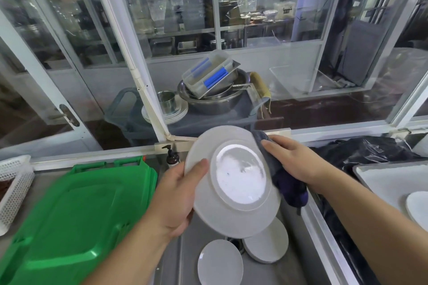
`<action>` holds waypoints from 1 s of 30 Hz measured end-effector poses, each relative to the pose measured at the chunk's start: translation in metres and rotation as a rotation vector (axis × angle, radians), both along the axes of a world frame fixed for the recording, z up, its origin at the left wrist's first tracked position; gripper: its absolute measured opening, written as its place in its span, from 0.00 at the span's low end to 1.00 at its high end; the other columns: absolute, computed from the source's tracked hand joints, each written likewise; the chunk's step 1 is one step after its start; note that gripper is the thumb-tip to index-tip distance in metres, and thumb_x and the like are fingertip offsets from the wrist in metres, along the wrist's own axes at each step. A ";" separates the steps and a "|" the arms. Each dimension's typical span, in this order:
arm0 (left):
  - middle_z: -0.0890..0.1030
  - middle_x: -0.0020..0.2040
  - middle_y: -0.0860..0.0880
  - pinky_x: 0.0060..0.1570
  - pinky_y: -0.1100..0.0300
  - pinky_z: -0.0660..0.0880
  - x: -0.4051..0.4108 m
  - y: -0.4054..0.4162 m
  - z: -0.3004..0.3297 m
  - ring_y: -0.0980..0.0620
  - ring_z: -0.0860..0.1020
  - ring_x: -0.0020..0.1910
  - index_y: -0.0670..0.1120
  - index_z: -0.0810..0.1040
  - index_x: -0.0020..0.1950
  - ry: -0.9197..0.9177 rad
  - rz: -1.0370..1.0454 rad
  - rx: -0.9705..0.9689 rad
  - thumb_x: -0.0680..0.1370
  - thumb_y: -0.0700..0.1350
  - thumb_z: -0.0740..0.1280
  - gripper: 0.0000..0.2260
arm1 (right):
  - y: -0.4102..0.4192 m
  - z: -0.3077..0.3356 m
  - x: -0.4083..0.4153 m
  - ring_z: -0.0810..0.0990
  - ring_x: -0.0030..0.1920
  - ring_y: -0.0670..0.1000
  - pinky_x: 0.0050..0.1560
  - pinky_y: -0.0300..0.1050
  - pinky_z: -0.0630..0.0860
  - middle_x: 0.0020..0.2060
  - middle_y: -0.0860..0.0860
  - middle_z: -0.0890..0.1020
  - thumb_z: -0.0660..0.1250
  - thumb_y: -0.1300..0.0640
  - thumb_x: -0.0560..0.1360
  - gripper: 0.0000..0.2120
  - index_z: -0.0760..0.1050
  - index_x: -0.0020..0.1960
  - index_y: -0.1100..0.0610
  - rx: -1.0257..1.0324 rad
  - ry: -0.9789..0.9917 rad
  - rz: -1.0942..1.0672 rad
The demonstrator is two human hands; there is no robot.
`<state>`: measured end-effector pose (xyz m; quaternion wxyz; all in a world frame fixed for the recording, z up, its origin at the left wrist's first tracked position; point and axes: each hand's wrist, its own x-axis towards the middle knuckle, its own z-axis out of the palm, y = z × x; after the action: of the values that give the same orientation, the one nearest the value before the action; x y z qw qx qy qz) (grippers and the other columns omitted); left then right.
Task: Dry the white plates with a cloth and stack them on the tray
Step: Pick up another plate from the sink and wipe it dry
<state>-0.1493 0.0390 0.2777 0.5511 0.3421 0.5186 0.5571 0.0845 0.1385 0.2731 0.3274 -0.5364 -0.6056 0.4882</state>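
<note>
Head view: I observe my left hand (178, 194) gripping the left rim of a round white ceramic plate (234, 180), thumb over its face, holding it tilted above the steel sink (173, 259), while my right hand (291, 159) presses a dark blue-grey cloth (286, 183) against the plate's right edge, fingers curled over the cloth. Two further white plates (220, 261) lie in the sink below, and one white plate (418, 206) rests on the pale metal tray (379, 178) at right; a green plastic lid (76, 213) lies on the worktop (41, 183) at left.
</note>
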 end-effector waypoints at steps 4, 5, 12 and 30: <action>0.88 0.54 0.45 0.54 0.48 0.81 0.017 -0.006 -0.013 0.44 0.86 0.56 0.48 0.86 0.56 0.061 0.064 0.091 0.78 0.50 0.73 0.10 | -0.001 -0.009 -0.006 0.84 0.57 0.48 0.67 0.55 0.77 0.50 0.41 0.87 0.66 0.43 0.82 0.07 0.84 0.52 0.39 -0.006 0.097 -0.088; 0.88 0.55 0.46 0.56 0.46 0.80 0.020 -0.007 -0.018 0.45 0.85 0.57 0.51 0.86 0.55 0.085 0.089 0.107 0.77 0.53 0.74 0.10 | -0.003 -0.013 -0.007 0.85 0.56 0.50 0.67 0.57 0.78 0.49 0.41 0.87 0.66 0.42 0.82 0.07 0.84 0.51 0.38 -0.018 0.130 -0.120; 0.87 0.57 0.51 0.64 0.47 0.76 0.036 -0.006 -0.029 0.49 0.84 0.60 0.60 0.86 0.56 0.027 0.226 0.165 0.78 0.57 0.73 0.08 | -0.027 -0.036 -0.022 0.87 0.49 0.55 0.58 0.59 0.84 0.49 0.55 0.88 0.69 0.46 0.82 0.10 0.86 0.50 0.49 -0.231 0.431 -0.327; 0.88 0.50 0.44 0.44 0.53 0.83 0.012 0.003 -0.006 0.46 0.87 0.48 0.44 0.83 0.58 0.027 -0.014 -0.009 0.82 0.46 0.67 0.09 | -0.016 -0.017 -0.005 0.87 0.50 0.56 0.58 0.56 0.83 0.49 0.54 0.89 0.70 0.50 0.81 0.09 0.86 0.55 0.53 -0.105 0.355 -0.247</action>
<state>-0.1370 0.0420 0.2717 0.5494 0.3505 0.5262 0.5463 0.0791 0.1222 0.2562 0.4579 -0.5284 -0.4417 0.5621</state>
